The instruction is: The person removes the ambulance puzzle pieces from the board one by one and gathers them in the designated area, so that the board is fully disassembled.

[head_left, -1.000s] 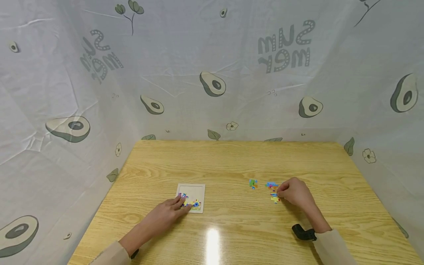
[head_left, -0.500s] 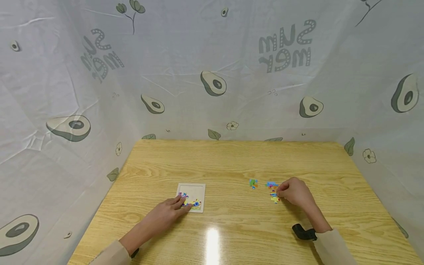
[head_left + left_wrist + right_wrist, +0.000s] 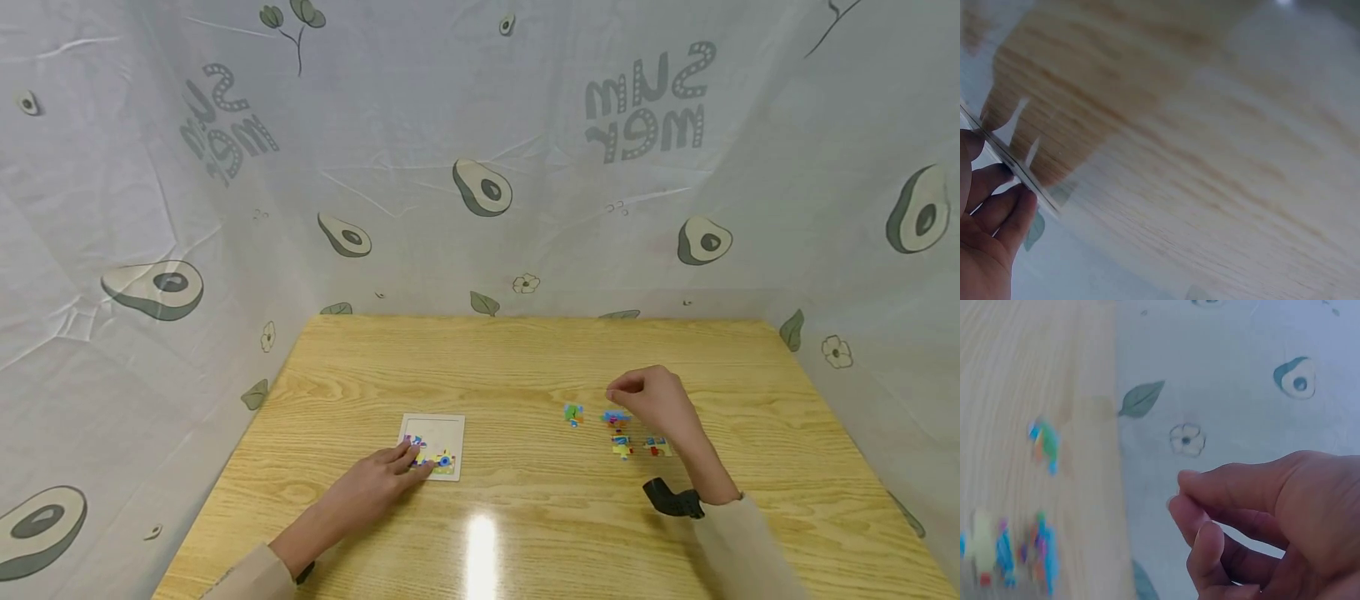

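Note:
My left hand (image 3: 382,481) rests with extended fingers on the near left part of a white square puzzle board (image 3: 442,427). Joined or neighbouring colourful jigsaw pieces (image 3: 444,462) lie along the board's near side, partly covered by the fingers. The left wrist view shows my fingers against the board (image 3: 1040,192). My right hand (image 3: 662,404) hovers above loose jigsaw pieces, thumb and index fingertips close together, with no piece visible between them. Below it lie a blue piece (image 3: 615,417), a yellow piece (image 3: 622,450) and a yellow-red piece (image 3: 658,447). A green piece (image 3: 573,415) lies to their left.
The wooden table (image 3: 510,358) stretches around the board and pieces. White curtains (image 3: 420,125) printed with avocados enclose its back and sides. A black wrist strap (image 3: 672,500) is on the right wrist.
My right hand has lifted off and moved up and left from beside the yellow piece, exposing the yellow-red piece. My left hand stays on the board.

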Available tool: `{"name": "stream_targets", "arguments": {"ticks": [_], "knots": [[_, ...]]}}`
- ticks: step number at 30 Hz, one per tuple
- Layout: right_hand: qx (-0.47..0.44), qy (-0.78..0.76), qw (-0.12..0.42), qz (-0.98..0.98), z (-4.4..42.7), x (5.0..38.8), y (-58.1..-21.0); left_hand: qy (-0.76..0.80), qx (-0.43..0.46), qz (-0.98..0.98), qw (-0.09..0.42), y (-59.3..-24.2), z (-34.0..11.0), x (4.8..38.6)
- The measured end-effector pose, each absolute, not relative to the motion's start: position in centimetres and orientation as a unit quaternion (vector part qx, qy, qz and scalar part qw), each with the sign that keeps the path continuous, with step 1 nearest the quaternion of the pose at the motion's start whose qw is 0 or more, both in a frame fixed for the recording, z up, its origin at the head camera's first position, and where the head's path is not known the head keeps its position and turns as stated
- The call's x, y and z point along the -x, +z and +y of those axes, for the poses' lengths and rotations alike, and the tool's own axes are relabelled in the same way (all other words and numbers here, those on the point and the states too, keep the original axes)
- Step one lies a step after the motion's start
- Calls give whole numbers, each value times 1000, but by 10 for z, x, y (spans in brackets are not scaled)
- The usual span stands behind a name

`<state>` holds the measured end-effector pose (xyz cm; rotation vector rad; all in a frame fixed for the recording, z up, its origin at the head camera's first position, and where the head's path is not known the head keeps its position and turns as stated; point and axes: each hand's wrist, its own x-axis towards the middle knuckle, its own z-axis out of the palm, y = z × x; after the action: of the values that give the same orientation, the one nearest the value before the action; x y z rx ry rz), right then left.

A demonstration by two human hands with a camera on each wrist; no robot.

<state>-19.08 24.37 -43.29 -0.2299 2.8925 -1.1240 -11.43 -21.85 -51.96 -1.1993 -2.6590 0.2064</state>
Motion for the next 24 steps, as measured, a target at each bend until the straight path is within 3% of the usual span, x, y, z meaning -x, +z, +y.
{"name": "stream_targets", "arguments": {"ticks": [10,17,24], "knots": [[119,-429,-10,896,196,201,-431,80,411,-900,123,-516,-216,115],[169,-468,21,867,147,202,-441,75,404,-906,105,-514,-216,114],[211,-482,42,849,100,204,-444,82,410,-900,123,-514,-212,117]]}}
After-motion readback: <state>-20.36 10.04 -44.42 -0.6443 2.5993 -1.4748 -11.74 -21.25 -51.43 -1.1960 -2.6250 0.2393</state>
